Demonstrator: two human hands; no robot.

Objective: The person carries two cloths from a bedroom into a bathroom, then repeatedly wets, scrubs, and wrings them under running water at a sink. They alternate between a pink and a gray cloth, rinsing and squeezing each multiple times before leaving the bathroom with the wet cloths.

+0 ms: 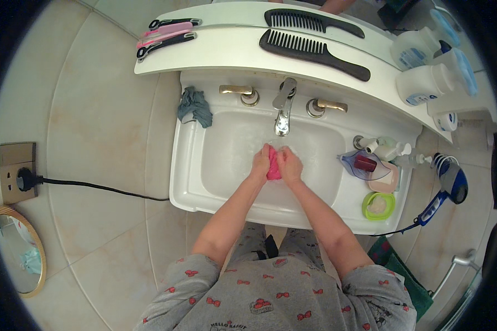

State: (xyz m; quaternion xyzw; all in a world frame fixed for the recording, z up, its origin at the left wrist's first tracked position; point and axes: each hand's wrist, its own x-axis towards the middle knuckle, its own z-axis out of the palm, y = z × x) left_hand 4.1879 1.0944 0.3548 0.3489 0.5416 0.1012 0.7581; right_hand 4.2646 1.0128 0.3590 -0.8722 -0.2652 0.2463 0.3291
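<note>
Over the basin of a white ceramic sink (pixel 227 161), both my hands grip a bright pink cloth (pixel 274 165). My left hand (pixel 261 162) holds its left side, and my right hand (pixel 289 163) has its right side. The cloth looks bunched and wet, and part of it is hidden by my fingers. Just beyond my hands is the chrome faucet (pixel 283 120), its spout pointing down toward them. A lever tap handle stands on each side of it, the left handle (pixel 237 89) and the right handle (pixel 329 105).
A grey-blue cloth (pixel 195 106) hangs over the sink's back left corner. On the right ledge sit a blue translucent dish (pixel 348 165), a green soap dish (pixel 379 206) and pump bottles. The white shelf (pixel 227 49) above bears a black comb (pixel 314 53). A hair dryer (pixel 451 182) hangs at right.
</note>
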